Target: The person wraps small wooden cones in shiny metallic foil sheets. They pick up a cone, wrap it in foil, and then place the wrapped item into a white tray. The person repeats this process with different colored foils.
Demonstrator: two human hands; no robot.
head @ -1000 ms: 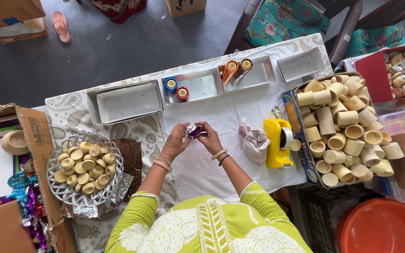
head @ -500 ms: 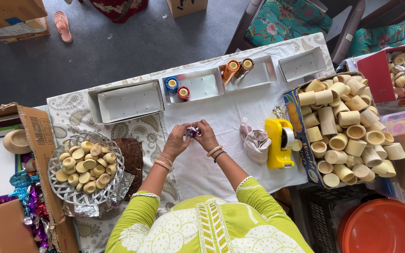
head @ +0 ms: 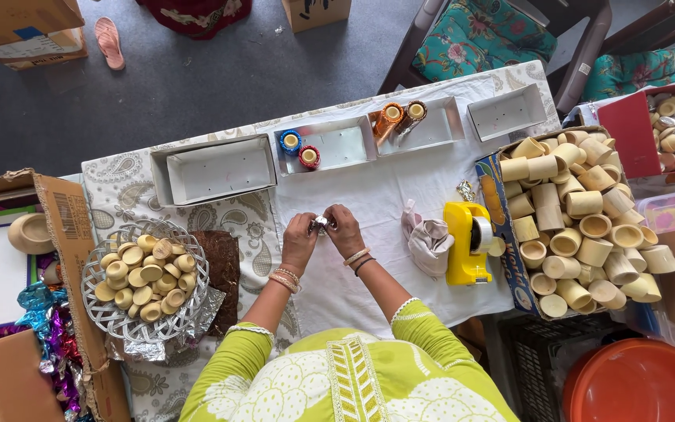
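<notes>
In the middle of the frame, both hands pinch one small shiny cup [head: 320,224], maybe foil-wrapped. The left hand [head: 300,243] grips one side, the right hand [head: 344,230] the other. Press the wrap flat all round and keep it steady over the cloth [head: 369,187].

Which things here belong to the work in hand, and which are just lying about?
In hand: left hand, right hand, small shiny piece, wrapped cups, basket of cups, yellow tape dispenser.
Lying about: sandal, orange tub, cushioned chair.
</notes>
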